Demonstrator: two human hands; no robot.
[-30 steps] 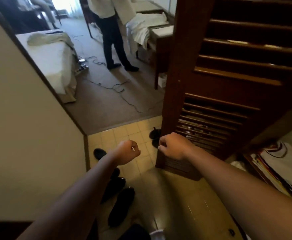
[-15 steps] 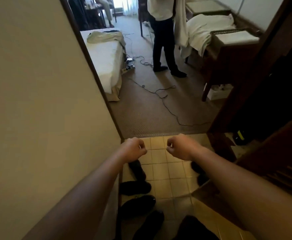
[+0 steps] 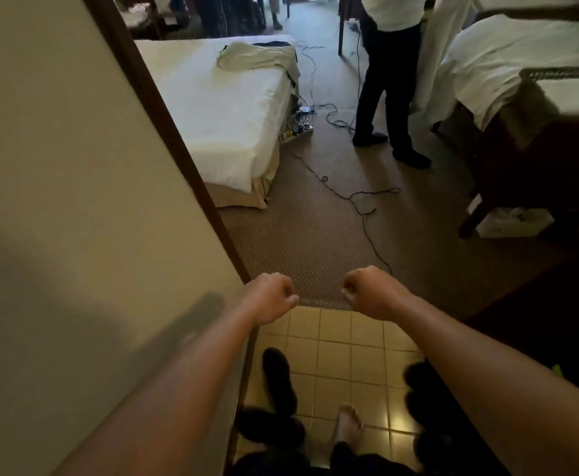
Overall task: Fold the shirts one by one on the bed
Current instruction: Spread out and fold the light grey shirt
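A bed (image 3: 226,108) with a white sheet stands ahead on the left, past the wall corner. A pale crumpled shirt (image 3: 255,56) lies on its far end, with a dark garment (image 3: 274,44) just behind it. My left hand (image 3: 270,297) and my right hand (image 3: 367,290) are held out in front of me at the edge between tile and carpet. Both are curled into fists and hold nothing. They are far short of the bed.
A beige wall (image 3: 68,201) with a dark trim fills the left. Black shoes (image 3: 279,379) lie on the tiled floor. Cables (image 3: 360,204) and a power strip (image 3: 298,132) cross the carpet. A person (image 3: 387,84) stands beside a second bed (image 3: 508,60); dark furniture (image 3: 535,173) is right.
I have turned away from the wooden louvred door and moved forward toward the bedroom; the bed is nearer and larger. Both fists stay closed and empty.
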